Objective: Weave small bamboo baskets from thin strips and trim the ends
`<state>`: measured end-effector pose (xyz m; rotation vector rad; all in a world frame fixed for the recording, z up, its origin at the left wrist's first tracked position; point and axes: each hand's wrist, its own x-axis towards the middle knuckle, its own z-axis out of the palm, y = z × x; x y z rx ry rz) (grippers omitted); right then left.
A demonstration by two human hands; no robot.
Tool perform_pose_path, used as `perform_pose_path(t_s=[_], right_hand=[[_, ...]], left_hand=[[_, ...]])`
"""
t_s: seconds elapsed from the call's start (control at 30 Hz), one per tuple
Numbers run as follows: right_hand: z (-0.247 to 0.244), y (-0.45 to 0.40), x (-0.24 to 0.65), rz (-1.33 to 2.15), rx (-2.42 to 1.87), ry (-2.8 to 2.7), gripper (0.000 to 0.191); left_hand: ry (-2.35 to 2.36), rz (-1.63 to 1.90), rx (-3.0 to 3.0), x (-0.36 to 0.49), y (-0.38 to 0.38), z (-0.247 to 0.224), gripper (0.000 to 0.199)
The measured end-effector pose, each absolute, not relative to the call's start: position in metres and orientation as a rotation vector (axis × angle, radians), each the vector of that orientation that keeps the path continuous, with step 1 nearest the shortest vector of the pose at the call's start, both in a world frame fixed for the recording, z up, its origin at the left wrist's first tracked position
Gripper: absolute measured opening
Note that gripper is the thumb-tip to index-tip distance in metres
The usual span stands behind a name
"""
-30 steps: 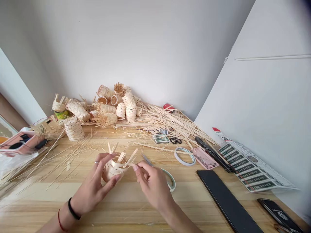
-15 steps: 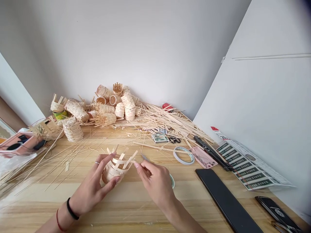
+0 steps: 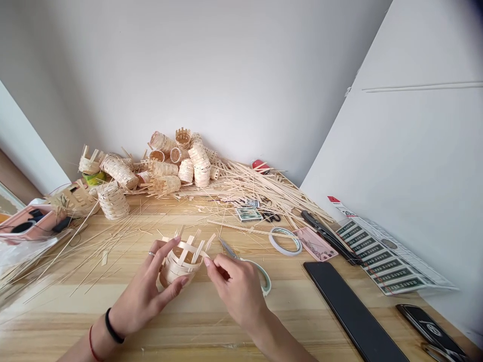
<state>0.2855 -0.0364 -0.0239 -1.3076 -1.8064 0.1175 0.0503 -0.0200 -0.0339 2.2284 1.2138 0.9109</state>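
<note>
Small bamboo basket [image 3: 178, 269] cupped in the left hand [image 3: 145, 289] over the worktop [image 3: 211, 327]; woven band [image 3: 174, 274] done, upright strips [image 3: 196, 252] unfinished at the top; right hand [image 3: 236, 289] pinched beside the rim, any held strip too small to tell.

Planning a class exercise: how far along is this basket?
Done: the woven baskets heaped at the back look finished. In hand: the left hand holds a part-woven basket, the right hand working at its rim. Remaining: its upright strips stick out unwoven.
</note>
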Motion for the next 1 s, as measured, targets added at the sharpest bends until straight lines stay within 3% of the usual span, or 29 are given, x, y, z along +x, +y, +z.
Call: perform_pose_path(t_s=[0.2,1.0], right_hand=[[-0.0235,-0.0375,0.2861,0.254,-1.284,-1.849,0.046],[-0.0220,-0.0403,0.2833,-0.048,-1.238,-1.891,0.043]], left_hand=[[1.237,0.865,2.202,0.0502,-0.0195,-0.0377,0.067],[1.241,0.888,2.208,0.0514,-0.0208,-0.0402,0.073]])
